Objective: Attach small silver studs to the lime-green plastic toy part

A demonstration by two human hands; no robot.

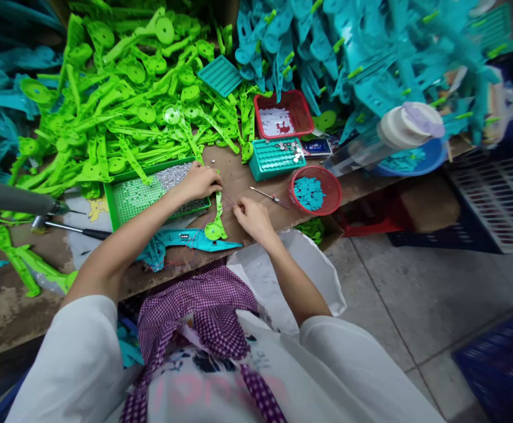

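Left hand is pinching the top of a green plastic arm lying on the bench w/ right hand fingers closing narrow beside it; prob. light, stiff, best gripped at its thin stem.

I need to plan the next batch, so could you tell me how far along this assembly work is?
Done: a heap of teal parts sits at the back right. In hand: left hand and right hand hold a green part over a teal piece. Left: a big pile of loose green parts.

Two red baskets, two hands
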